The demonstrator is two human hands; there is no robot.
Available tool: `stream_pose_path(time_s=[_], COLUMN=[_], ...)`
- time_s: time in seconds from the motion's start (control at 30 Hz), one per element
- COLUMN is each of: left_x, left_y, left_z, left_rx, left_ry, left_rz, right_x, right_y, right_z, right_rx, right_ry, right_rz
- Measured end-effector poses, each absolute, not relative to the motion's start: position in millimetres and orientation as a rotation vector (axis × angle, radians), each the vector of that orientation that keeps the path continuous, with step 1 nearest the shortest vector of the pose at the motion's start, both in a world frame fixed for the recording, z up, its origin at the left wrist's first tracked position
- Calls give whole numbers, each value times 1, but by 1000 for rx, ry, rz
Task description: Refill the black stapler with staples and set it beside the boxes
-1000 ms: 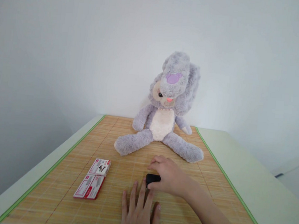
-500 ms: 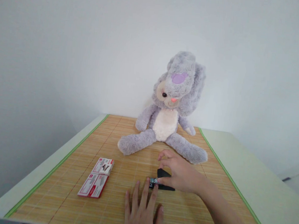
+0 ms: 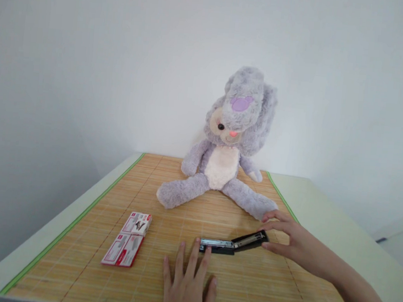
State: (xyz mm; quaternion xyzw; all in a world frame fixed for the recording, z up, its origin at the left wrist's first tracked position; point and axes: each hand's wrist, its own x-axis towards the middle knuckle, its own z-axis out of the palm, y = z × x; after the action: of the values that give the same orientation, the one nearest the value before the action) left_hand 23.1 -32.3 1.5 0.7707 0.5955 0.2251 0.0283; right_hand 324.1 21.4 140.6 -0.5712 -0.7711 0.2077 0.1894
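Observation:
A black stapler lies on the bamboo mat, folded wide apart, its metal staple channel facing up. Its top arm swings out to the right and tilts slightly upward. My right hand holds the far end of that arm between thumb and fingers. My left hand lies flat with fingers spread, two fingertips touching the left end of the stapler's base. Whether any staples sit in the channel is too small to make out.
Two small red-and-white boxes lie end to end on the left of the bamboo mat. A grey plush rabbit sits at the back against the white wall. The mat has green edging, with white tabletop beyond it.
My right hand has moved right, swinging the stapler's top arm out so that its inside shows. My left hand stays at the stapler's left end.

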Motion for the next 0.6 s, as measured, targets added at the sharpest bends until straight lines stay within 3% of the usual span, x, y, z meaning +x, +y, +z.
stream_pose_path(time_s=[0.6], left_x=[1], left_y=[-10], left_z=[7], left_rx=[2498], left_ry=[1671], left_rz=[575], right_x=[334], right_y=[-6], right_z=[40], right_rx=[-1569], right_ry=[-1567], right_rz=[897])
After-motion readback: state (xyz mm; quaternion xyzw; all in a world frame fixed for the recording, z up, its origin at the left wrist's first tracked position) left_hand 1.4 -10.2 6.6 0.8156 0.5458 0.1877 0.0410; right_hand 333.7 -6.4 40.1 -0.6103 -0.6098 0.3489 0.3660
